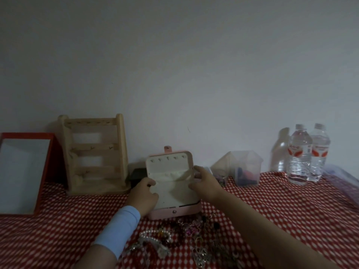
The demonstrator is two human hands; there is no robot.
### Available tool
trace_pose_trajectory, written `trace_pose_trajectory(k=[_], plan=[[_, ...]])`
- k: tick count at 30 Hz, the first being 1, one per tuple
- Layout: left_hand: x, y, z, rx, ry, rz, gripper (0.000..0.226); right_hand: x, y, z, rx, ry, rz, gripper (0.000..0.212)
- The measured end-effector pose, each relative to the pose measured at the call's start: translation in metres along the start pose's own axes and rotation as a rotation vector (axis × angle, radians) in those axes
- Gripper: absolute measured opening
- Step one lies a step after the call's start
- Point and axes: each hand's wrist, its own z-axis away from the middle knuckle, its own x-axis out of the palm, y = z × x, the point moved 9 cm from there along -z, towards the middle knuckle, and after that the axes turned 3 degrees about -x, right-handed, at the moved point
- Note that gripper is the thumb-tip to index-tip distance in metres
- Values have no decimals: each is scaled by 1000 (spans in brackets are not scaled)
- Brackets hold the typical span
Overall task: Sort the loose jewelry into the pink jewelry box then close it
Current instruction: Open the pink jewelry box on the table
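The pink jewelry box [174, 212] sits open in the middle of the table, its cream-lined lid [169, 164] standing upright towards the wall. The left hand [144, 195], in a pale blue sleeve [120, 228], curls its fingers round the box's left edge. The right hand [204, 181] grips the lid's right edge.

Just in front lies the loose jewelry [194, 235], a tangled heap of beads, chains and a pearl strand [155, 234], on a red-and-white checked cloth [272, 210]. A small dark box [137, 174] sits behind the left hand. Further left stand a slatted wooden rack [95, 154] and a red-framed mirror [23, 171]. To the right are a clear, house-shaped plastic container [246, 167] and water bottles [300, 154].
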Motion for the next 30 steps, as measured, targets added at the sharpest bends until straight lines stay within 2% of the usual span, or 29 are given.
trace_pose_trajectory(k=[2, 6, 9, 11, 14, 19, 21, 24, 30], plan=[[-5, -3, 2, 1, 14, 40, 41, -1, -9, 8, -42, -31, -30, 50], [7, 1, 17, 77, -95, -44, 49, 3, -9, 25, -52, -103, 11, 46], [10, 17, 32, 211, -41, -351, 53, -6, -11, 40, -16, -56, 177, 27], [14, 27, 41, 273, -12, -558, 66, -9, -10, 51, 18, -74, 406, 27], [18, 38, 44, 327, -41, -578, 85, -4, -4, 69, 81, -124, 639, 28], [20, 49, 36, 407, -145, -634, 107, 8, 1, 79, 49, -152, 672, 29], [17, 48, 30, 403, -157, -625, 105, 13, 2, 86, 16, -208, 648, 28], [15, 52, 29, 421, -129, -584, 88, 15, -5, 95, -33, -290, 606, 28], [7, 56, 27, 478, 3, -520, 72, 16, -35, 87, -115, -277, 603, 35]])
